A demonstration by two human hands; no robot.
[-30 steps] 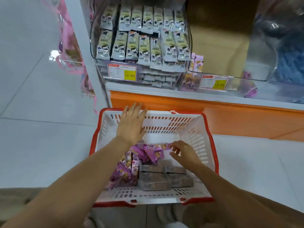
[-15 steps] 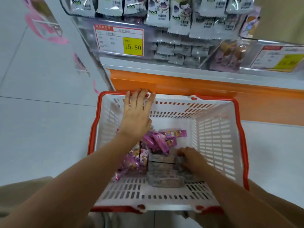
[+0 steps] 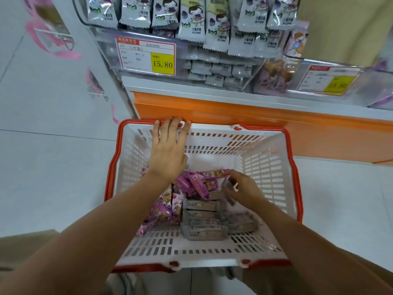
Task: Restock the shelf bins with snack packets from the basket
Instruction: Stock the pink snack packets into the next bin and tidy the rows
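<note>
Bracing comes first in our entry: our left hand (image 3: 170,150) lies flat on the basket (image 3: 296,188), fingers straight, tips over the far red rim, holding nothing. Our right hand (image 3: 242,191) is down inside, fingers curled and pinching a grey packet (image 3: 228,185) at the top of the pile; the blur keeps us from saying whether it has one packet or more. Contents of the basket: pink packets (image 3: 197,185) heaped loosely at the left and middle; grey packets (image 3: 202,227) stacked flat in rows toward the near wall, just under the right hand. Beyond the basket: an orange shelf base (image 3: 244,112), close against the far rim; above it a left bin (image 3: 182,51) of clear plastic, full of white packets (image 3: 214,26), with a price label (image 3: 146,57) marked 15.80; beside it a right bin (image 3: 374,80) holding a few pale purple packets (image 3: 274,78) and a second label (image 3: 331,83). Step in hand, as we judge it: lifting stock out for a bin. To do it well we press the rim with the left hand so the basket does not slide, close the right hand on the flat faces rather than the crimped ends, gather packets of a single kind, and lift straight up clear of the pink heap so nothing spills. Which bin the grey stock belongs to we cannot tell.
</note>
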